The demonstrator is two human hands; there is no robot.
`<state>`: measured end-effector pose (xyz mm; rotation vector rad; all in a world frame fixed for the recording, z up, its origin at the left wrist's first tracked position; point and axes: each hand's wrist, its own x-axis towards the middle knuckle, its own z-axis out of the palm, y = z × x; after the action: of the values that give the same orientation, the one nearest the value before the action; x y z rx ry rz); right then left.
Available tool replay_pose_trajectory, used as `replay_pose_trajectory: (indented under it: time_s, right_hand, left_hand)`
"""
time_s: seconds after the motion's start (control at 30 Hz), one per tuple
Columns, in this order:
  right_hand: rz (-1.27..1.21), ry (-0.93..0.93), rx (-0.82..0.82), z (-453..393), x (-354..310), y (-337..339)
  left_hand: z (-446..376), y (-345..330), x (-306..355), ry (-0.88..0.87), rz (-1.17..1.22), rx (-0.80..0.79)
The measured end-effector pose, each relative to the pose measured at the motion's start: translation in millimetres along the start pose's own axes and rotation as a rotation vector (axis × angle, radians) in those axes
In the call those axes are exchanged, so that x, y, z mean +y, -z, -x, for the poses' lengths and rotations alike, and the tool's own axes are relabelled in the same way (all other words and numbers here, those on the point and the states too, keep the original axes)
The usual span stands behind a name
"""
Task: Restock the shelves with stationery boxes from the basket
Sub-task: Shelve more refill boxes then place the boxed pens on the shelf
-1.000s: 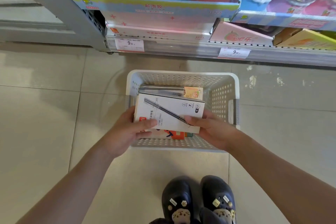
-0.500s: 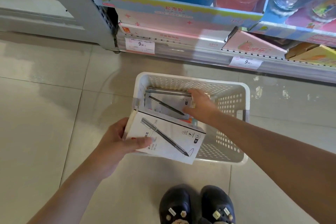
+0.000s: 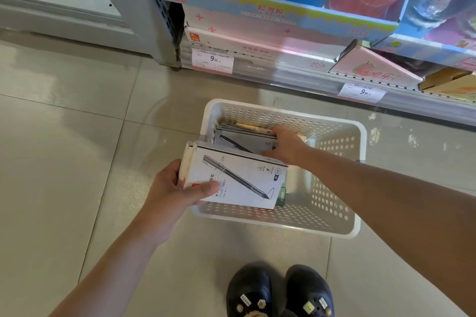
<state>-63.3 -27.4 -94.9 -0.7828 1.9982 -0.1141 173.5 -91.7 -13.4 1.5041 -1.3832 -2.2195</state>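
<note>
The grey pen box (image 3: 244, 140) lies flat on top of the stack inside the basket, toward its far left corner, its long axis running left to right across the basket, roughly parallel to the shelf edge. The right hand (image 3: 284, 145) sits over the box's right end, fingers curled down across the far edge and thumb toward the near one, so it looks to be gripping that short end; the contact under the palm is hidden. From there a lift would probably come straight up and toward the person, clear of the basket wall.

The left hand (image 3: 171, 188) is the nearer one, but it is occupied: it holds a white pen box (image 3: 239, 180) by its left end, thumb pressed flat on the printed face and fingers wrapped underneath, the box tilted over the basket's near left rim. Both boxes are thin rectangular cardboard with smooth faces, each printed with a long pen drawn on the diagonal. A green-edged box peeks out beneath the white one.

The basket (image 3: 334, 195) is white plastic, rounded at the corners, its walls pierced with rows of small holes, and it stands on glossy pale floor tiles. Just beyond it runs the bottom shelf (image 3: 296, 72) with price labels (image 3: 212, 60) along its front rail, pastel display cartons above. Black clogs (image 3: 279, 291) show below.
</note>
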Motion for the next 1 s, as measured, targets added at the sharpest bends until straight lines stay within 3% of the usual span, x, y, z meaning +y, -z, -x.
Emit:
replay_pose_trajectory:
  time_s: [0.3,0.57,1.0]
  right_hand:
    - [0.04,0.042,-0.051,8,-8,11]
    - [-0.34,0.043,-0.011,51,-7,27]
    - [-0.679,0.067,0.068,209,-49,119]
  left_hand:
    - [2,6,-8,0.01,-0.006,0.02]
    - [23,6,13,0.011,0.015,-0.022]
    - [125,-2,147,-0.093,-0.059,-0.077]
